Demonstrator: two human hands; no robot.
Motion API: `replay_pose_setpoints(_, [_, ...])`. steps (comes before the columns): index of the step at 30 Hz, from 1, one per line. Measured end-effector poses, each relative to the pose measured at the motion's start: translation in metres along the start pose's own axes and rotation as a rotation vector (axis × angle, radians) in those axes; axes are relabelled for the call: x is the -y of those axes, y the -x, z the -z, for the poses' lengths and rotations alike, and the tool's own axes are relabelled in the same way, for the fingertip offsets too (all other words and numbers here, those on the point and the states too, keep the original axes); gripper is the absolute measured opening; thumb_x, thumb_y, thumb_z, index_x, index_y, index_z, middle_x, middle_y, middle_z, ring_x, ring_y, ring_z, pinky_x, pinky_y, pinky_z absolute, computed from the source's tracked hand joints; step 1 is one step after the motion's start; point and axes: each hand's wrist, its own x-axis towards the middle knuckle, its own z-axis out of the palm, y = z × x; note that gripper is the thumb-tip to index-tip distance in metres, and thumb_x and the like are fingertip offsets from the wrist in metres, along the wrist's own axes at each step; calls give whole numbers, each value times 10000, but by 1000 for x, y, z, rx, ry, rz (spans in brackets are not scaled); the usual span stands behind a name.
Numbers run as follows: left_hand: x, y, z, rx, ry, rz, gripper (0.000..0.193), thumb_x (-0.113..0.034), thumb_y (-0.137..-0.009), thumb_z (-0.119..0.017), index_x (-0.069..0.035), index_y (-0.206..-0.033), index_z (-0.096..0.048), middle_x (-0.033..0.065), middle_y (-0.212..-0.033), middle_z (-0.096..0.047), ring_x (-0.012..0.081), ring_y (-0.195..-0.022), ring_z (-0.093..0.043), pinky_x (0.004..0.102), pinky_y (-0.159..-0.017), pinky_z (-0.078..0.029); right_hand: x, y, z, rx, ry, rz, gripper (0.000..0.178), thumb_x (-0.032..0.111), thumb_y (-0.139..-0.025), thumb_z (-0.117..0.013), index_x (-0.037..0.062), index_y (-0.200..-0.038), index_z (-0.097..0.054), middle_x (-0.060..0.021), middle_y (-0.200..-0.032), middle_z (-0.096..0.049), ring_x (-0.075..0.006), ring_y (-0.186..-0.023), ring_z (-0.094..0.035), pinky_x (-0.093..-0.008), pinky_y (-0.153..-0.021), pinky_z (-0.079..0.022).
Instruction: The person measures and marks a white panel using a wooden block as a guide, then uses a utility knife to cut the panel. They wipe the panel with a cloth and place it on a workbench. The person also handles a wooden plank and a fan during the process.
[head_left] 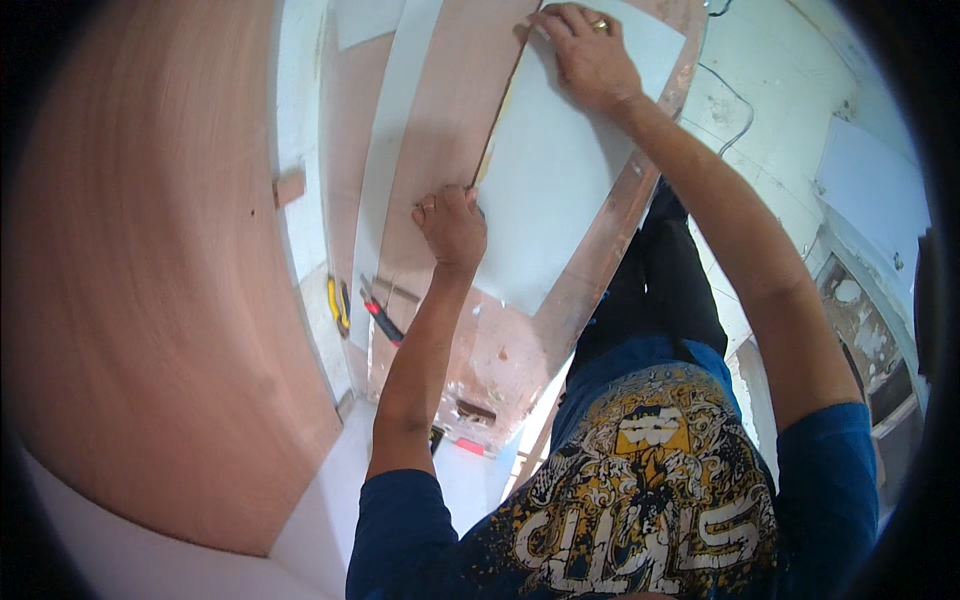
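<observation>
A white sheet lies on a reddish-brown wooden work board, its left edge lined by a thin yellowish and dark strip. My left hand is closed at the near end of that strip; what its curled fingers hold is hidden. Farther off, my right hand rests on the sheet, its bent fingers closed over the far part of the same edge. Left of my left forearm lies a red and black cutter, with a yellow-handled tool beyond it.
A large curved brown wood panel fills the left side. White strips run along the work board. A dark cable trails over the pale floor at the right. Another white sheet lies at the far right.
</observation>
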Motion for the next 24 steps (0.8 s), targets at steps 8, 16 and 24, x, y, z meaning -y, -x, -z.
replay_pose_setpoints(8, [-108, -226, -20, -138, 102, -19, 175, -229, -986, -611, -61, -943, -595, 140, -853, -679, 388, -888, -640, 538, -837, -409, -5, 7, -18, -75, -120, -39, 542, 69, -829, -643, 130, -1360, -560, -86, -1403, -553, -275, -1361, -496, -482, -1140, -322])
replay_pose_setpoints(16, [-36, -84, -20, -54, 49, -5, 224, -277, -1032, -567, -68, -1016, -645, 143, -946, -673, 378, -950, -637, 549, -869, -401, -29, 3, -20, -104, -208, -93, 573, 21, -782, -653, 133, -1341, -592, -79, -1402, -550, -273, -1360, -495, -504, -1160, -323])
replay_pose_setpoints(24, [-53, -107, -22, 62, -9, -21, 233, -229, -989, -592, -32, -1112, -611, 169, -972, -659, 386, -965, -614, 572, -876, -372, -17, 8, -17, -74, -96, -62, 597, 57, -782, -673, 163, -1362, -582, -39, -1408, -554, -228, -1372, -486, -478, -1129, -347])
